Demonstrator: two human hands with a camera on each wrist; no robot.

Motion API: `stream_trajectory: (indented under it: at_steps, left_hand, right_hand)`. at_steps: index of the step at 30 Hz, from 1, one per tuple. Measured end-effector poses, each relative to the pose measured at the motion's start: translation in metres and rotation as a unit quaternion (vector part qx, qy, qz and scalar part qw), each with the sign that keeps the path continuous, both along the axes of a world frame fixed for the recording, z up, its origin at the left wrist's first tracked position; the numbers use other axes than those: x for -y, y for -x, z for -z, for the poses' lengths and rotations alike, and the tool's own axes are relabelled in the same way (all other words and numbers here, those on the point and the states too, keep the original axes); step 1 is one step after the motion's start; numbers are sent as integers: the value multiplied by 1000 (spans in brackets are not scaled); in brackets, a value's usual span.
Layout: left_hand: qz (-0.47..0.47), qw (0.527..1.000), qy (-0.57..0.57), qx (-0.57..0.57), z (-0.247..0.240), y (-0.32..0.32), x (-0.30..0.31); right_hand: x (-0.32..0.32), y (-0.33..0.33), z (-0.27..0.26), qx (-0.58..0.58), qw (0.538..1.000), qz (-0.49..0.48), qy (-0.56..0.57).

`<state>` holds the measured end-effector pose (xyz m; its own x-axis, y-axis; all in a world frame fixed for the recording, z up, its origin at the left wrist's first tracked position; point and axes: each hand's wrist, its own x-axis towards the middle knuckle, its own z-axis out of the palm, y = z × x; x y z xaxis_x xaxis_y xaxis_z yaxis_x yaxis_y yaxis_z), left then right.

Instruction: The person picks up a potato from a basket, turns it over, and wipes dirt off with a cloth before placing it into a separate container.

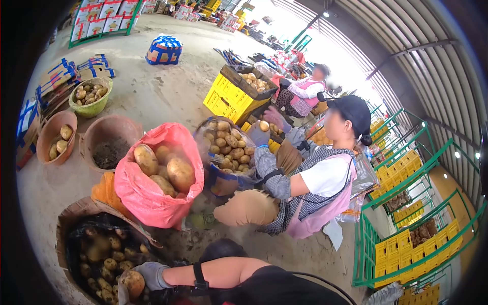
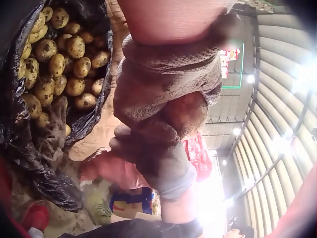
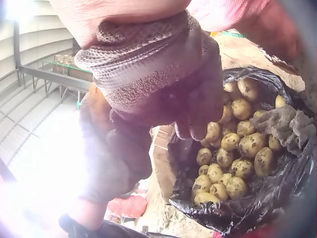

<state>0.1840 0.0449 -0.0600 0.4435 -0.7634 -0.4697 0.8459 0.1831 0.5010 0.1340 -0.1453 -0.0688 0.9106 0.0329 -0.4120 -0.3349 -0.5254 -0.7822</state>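
A large brown potato (image 1: 133, 282) is held between my two gloved hands, low in the head view. My right hand (image 1: 151, 276), in a grey knit glove, grips its far side. Only a sliver of my left hand (image 1: 123, 296) shows at the bottom edge. In the left wrist view, my left hand (image 2: 163, 82) curls round the potato (image 2: 187, 115), with the right glove just below. The right wrist view shows my right hand (image 3: 163, 74) largely covering it. Beside the hands, a box lined with a black plastic bag (image 1: 104, 219) holds many smaller, dirt-specked potatoes (image 1: 109, 264).
A pink woven sack (image 1: 129, 203) of large potatoes stands beyond the box. A grey rag (image 3: 285, 126) lies on the potatoes. Buckets (image 1: 114, 127) stand farther off. Opposite, a person in a cap (image 1: 325, 173) handles a potato by a full bag (image 1: 229, 178) and yellow crates (image 1: 229, 96).
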Motion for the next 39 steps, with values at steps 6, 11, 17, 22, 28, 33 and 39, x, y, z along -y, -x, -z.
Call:
stream_trajectory:
  at_steps: [6, 11, 17, 22, 28, 33, 39]
  left_hand:
    - [-9, 999, -47, 22, 0, 0, -2]
    - [16, 999, -28, -11, 0, -2, -3]
    - [-13, 997, -81, 10, 7, 3, -1]
    - [-9, 998, -47, 44, -4, 3, 5]
    - [-17, 997, -44, 61, -5, 4, 6]
    - [-25, 999, -19, 41, 6, 8, 7]
    - [12, 999, -25, 37, 2, 6, 5]
  right_hand:
    - [-2, -1, 17, 10, 1000, 4, 24]
    - [-1, -1, 14, 34, 999, 2, 9]
    - [0, 2, -9, 36, 999, -4, 7]
    - [0, 0, -4, 6, 999, 18, 27]
    - [0, 0, -3, 7, 998, -16, 68]
    - [4, 2, -13, 22, 998, 2, 55]
    - [-2, 6, 3, 63, 995, 33, 69]
